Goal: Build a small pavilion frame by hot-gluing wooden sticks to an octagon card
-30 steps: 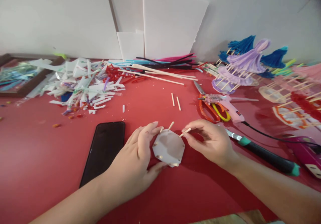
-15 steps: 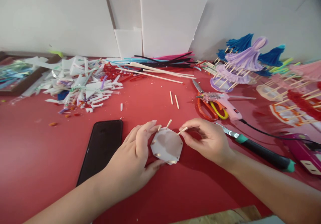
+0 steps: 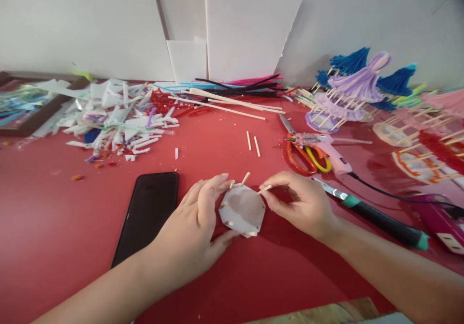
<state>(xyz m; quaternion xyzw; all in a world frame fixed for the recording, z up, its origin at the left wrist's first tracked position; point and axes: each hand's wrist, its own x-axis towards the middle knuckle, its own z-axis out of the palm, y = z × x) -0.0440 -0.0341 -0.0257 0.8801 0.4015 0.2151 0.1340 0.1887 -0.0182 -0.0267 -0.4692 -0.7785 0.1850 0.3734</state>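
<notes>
Pegs (image 3: 245, 178) already stood at several places around the white plate (image 3: 242, 211) on the worktop (image 3: 203, 295), though dark spots (image 3: 263, 207) at its right edge looked pegless; the left hand (image 3: 192, 217) gripped its left side, the right hand (image 3: 302, 200) pinched another peg (image 3: 267, 188) at its far-right rim, and two loose pegs (image 3: 257, 146) lay beyond it.
</notes>
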